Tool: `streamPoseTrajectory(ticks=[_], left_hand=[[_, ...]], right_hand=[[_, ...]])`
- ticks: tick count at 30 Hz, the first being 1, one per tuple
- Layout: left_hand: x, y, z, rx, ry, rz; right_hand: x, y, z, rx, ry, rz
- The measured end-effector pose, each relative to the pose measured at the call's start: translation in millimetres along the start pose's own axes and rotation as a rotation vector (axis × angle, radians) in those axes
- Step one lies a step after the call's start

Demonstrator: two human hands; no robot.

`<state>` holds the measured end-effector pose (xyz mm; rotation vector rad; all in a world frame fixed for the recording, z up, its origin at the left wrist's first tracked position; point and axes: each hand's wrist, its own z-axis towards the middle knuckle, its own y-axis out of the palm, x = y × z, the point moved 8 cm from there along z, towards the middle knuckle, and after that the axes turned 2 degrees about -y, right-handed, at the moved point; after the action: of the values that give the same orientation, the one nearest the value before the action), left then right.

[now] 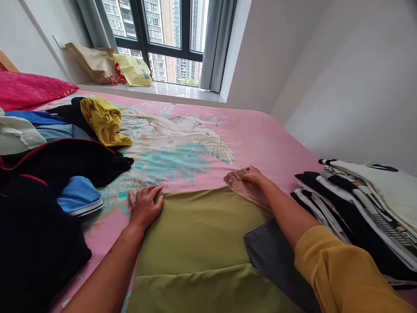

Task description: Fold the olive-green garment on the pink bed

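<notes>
A crumpled brown paper bag (93, 63) and a yellow printed bag (134, 70) sit on the sill, contents hidden. The left hand (146, 206), loosely spread, touches the olive-green cloth garment (202, 230) on the pink patterned bedsheet (247, 130); the right hand (253, 175) pinches dusty-brown ribbed fabric (243, 184).

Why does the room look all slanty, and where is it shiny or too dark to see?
In the head view, the walls lean, probably because of a wide lens; daylight from the window makes the sill shiny; the black clothes at lower left are so dark that their folds mostly vanish, but the green cloth shows soft creases.
</notes>
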<state>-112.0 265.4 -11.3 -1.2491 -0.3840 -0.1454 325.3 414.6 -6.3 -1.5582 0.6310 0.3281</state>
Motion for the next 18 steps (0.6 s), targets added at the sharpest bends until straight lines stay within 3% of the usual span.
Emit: streamPoseTrajectory(ticks=[3, 6, 9, 12, 15, 18], left_hand=[[1, -1.9, 2, 0.005, 0.008, 0.005], [2, -5.2, 9, -0.044, -0.015, 0.013], [6, -14.4, 17, -0.148, -0.064, -0.049], [17, -36.7, 13, -0.231, -0.051, -0.161], [32, -73.0, -14, -0.215, 0.094, -0.296], [47, -102.1, -65, -0.150, 0.309, -0.273]], right_hand=[[-7, 0, -11, -0.034, -0.053, 0.145], [-11, -13, -31, -0.012, -0.104, 0.283], [-14, -42, -58, 0.027, -0.160, 0.393], [-14, -77, -95, 0.042, -0.225, 0.458], [-9, -106, -145, 0.041, -0.337, 0.476], [14, -113, -196, 0.031, -0.408, 0.461]])
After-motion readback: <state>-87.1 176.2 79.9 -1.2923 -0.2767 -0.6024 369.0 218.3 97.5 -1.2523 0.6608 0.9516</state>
